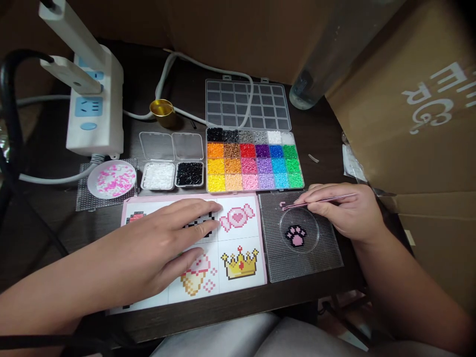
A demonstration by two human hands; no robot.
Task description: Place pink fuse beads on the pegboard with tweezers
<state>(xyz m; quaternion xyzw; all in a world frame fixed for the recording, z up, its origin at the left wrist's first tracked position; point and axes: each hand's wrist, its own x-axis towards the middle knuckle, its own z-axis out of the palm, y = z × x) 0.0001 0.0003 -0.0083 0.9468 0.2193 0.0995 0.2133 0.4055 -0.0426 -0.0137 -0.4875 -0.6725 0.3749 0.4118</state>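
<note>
My right hand (pixel 340 208) is closed around pink tweezers (pixel 316 201), whose tips point left over the upper part of a clear pegboard (pixel 327 255). A few pink beads (pixel 282 204) sit by the tips; whether one is gripped I cannot tell. Lower on the board, inside a clear ring (pixel 317 243), lies a pink and black paw made of beads (pixel 296 236). My left hand (pixel 163 243) rests with fingers spread on a pattern sheet (pixel 241 243), covering part of it. The candy pattern (pixel 237 217) and the crown pattern (pixel 240 263) show beside its fingertips.
Behind the sheet stands an open bead box (pixel 255 159) of many colours. Left of it are small boxes of white beads (pixel 158 176) and black beads (pixel 189 173), a dish of pink and white beads (pixel 112 179), a gold cup (pixel 162 113) and a power strip (pixel 95 104). Cardboard (pixel 405 124) borders the right.
</note>
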